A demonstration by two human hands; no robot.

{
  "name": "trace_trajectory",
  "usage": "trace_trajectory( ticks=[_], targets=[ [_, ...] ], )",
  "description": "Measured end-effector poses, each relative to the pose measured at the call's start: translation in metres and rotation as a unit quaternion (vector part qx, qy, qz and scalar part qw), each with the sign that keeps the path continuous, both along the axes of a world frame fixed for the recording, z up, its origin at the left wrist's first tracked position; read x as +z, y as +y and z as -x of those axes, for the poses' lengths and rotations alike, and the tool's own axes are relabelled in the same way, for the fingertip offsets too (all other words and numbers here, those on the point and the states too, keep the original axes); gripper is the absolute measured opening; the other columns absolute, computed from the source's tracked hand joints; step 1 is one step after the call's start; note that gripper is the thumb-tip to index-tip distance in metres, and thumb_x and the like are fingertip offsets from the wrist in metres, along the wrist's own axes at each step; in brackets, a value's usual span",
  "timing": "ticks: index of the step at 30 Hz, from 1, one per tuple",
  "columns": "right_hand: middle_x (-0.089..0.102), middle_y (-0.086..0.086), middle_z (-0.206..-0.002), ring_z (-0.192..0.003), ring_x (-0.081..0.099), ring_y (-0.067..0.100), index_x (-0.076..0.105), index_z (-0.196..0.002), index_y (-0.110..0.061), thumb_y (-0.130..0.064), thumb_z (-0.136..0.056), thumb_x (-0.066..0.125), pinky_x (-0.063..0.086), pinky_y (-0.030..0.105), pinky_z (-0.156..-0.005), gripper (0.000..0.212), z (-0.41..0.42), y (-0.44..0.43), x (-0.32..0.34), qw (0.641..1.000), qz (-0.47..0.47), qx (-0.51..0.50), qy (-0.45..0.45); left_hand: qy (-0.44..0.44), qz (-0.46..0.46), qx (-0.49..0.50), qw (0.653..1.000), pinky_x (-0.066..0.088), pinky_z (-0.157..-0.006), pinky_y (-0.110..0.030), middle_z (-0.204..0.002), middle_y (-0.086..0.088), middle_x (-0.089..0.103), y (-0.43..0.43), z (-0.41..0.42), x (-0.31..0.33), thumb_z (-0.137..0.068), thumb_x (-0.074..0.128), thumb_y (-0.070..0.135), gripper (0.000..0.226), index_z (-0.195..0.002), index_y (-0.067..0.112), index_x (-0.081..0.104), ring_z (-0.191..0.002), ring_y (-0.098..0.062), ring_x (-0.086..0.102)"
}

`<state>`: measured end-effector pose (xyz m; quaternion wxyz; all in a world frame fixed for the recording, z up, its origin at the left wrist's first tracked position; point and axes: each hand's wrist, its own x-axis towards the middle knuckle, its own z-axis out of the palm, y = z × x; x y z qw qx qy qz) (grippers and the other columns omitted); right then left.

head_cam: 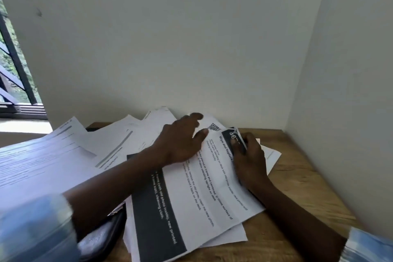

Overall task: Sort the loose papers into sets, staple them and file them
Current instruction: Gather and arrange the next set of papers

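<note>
Papers (110, 144), loose, white and printed, are lying fanned in overlapping layers across the brown wooden tabletop (297, 187), in the corner between two pale walls. The left hand (180, 144) is resting flat on the top white sheet with black bands (202, 198), its grip spread and relaxed. The right hand (249, 159) is pinching that sheet's far corner, curling it up between thumb and fingers.

Top sheet (204, 193) lay skewed, print up, over more white sheets (229, 238); black band (157, 215) down its left side, bold heading "Wipe and Replace", QR code (213, 127) at the far corner; far right corner curled up; loose papers (114, 144) fanned to the left, overlapping unevenly.
</note>
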<state>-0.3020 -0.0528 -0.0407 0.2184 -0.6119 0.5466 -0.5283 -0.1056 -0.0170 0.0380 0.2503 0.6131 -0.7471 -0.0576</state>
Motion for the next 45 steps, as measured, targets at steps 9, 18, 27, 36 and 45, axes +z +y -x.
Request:
trace_trajectory(
  ticks=[9, 18, 27, 36, 45],
  targets=[
    [0.07, -0.006, -0.092, -0.092, 0.066, 0.026, 0.055, -0.104, -0.027, -0.039, -0.105, 0.048, 0.052, 0.045, -0.081, 0.013, 0.0, 0.001, -0.005, 0.998, -0.01, -0.014, 0.067, -0.076, -0.012, -0.004, 0.997, 0.043, -0.079, -0.039, -0.102, -0.002, 0.067, -0.037, 0.026, -0.033, -0.109, 0.034, 0.042, 0.026, -0.094, 0.027, 0.049, -0.098, -0.028, 0.06],
    [0.068, 0.004, -0.115, -0.108, 0.061, 0.031, 0.062, -0.109, -0.023, -0.057, -0.104, 0.032, 0.045, 0.041, -0.091, 0.046, -0.014, -0.008, 0.014, 0.967, -0.173, -0.044, 0.184, -0.078, 0.001, 0.013, 0.997, 0.032, -0.071, -0.035, -0.097, -0.006, 0.066, -0.036, 0.024, -0.057, -0.108, 0.035, 0.039, 0.026, -0.1, 0.024, 0.054, -0.082, -0.025, 0.05],
    [0.069, 0.007, -0.101, -0.1, 0.063, 0.037, 0.061, -0.104, -0.023, -0.042, -0.103, 0.045, 0.041, 0.038, -0.078, 0.025, -0.038, -0.017, 0.003, 0.973, -0.087, -0.085, 0.198, -0.054, -0.044, 0.05, 0.996, 0.041, -0.079, -0.035, -0.11, -0.003, 0.069, -0.036, 0.011, -0.05, -0.106, 0.039, 0.05, 0.036, -0.107, 0.024, 0.065, -0.105, -0.027, 0.063],
    [0.066, 0.003, -0.089, -0.084, 0.058, 0.032, 0.062, -0.106, -0.025, -0.039, -0.105, 0.044, 0.038, 0.036, -0.073, 0.023, -0.043, -0.013, 0.002, 0.97, -0.073, -0.064, 0.225, -0.024, -0.042, 0.352, 0.935, 0.032, -0.111, -0.056, -0.149, -0.017, 0.047, -0.106, -0.122, -0.008, -0.089, 0.045, 0.08, 0.089, -0.148, 0.013, 0.039, -0.139, -0.038, 0.044],
    [0.056, -0.008, -0.08, -0.088, 0.059, 0.027, 0.061, -0.111, -0.029, -0.041, -0.106, 0.042, 0.036, 0.033, -0.073, 0.023, -0.033, -0.014, 0.011, 0.953, -0.086, -0.042, 0.287, -0.143, -0.186, 0.205, 0.95, 0.03, -0.114, -0.055, -0.157, -0.008, 0.044, -0.143, -0.139, -0.041, -0.077, 0.041, 0.096, 0.108, -0.157, 0.024, 0.031, -0.143, -0.031, 0.043]
  ],
)
